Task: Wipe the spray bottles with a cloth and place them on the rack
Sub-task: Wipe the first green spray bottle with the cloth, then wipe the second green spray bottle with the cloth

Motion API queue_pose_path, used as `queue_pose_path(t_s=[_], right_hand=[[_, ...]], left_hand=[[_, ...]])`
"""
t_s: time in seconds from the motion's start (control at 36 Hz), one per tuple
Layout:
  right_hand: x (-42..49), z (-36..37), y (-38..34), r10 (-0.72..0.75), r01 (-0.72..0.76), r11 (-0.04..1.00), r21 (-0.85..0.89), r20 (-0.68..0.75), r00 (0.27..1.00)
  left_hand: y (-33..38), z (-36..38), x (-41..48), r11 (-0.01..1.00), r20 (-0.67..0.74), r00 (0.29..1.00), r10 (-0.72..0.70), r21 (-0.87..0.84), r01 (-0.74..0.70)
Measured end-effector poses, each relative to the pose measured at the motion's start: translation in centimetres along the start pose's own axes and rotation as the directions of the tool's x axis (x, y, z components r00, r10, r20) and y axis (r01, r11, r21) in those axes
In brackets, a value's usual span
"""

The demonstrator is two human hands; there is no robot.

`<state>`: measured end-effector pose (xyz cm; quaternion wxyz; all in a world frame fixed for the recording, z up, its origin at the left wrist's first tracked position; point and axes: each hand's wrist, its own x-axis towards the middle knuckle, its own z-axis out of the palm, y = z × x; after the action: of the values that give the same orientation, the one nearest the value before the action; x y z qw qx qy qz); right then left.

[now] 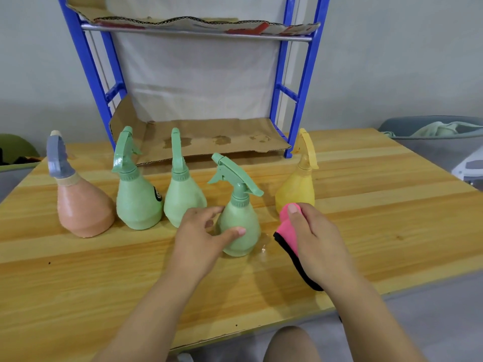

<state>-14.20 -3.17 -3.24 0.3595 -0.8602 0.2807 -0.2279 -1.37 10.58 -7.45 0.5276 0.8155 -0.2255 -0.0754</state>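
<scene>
In front of you is a big wooden surface (366, 231). At its back stands a blue rack (305, 74), and brown cardboard (209, 137) lies on the rack's low shelf. No bottle is on the rack. Five spray bottles stand on the surface in front of it. From your left you see the peach bottle (81, 207) with a grey top, then the left green bottle (136, 202), then the middle green bottle (183, 194) just beside it. The yellow bottle (296, 189) stands far to your right. The front green bottle (240, 226) stands closer to you than the others, between the middle green bottle and the yellow bottle. Your left hand (198, 239) holds its round belly, with the thumb on the near side and the fingers curled round the back. Your right hand (318, 239) is just beside that bottle and grips the pink cloth (287, 228), with the thumb pressed on top. The cloth has a black edge. A little wet spot (261, 248) shines on the surface by the bottle.
</scene>
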Motion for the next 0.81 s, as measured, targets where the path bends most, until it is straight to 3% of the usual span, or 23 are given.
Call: queue_pose_path(t_s=[0.42, 0.67, 0.81], right_hand=[[0.7, -1.0, 0.6, -0.028, 0.027, 0.999, -0.033, -0.014, 1.0], [0.9, -1.2, 1.0, -0.031, 0.029, 0.997, -0.069, -0.024, 0.999], [0.9, -1.2, 1.1, -0.039, 0.037, 0.995, -0.091, -0.018, 0.999]], left_hand=[[1.3, 2.0, 4.1, 0.947, 0.07, 0.984, 0.167, 0.266, -0.179], [2.4, 3.4, 5.7, 0.92, 0.12, 0.98, 0.16, 0.342, -0.192], [2.5, 2.8, 5.4, 0.935, 0.165, 0.982, 0.089, 0.326, -0.139]])
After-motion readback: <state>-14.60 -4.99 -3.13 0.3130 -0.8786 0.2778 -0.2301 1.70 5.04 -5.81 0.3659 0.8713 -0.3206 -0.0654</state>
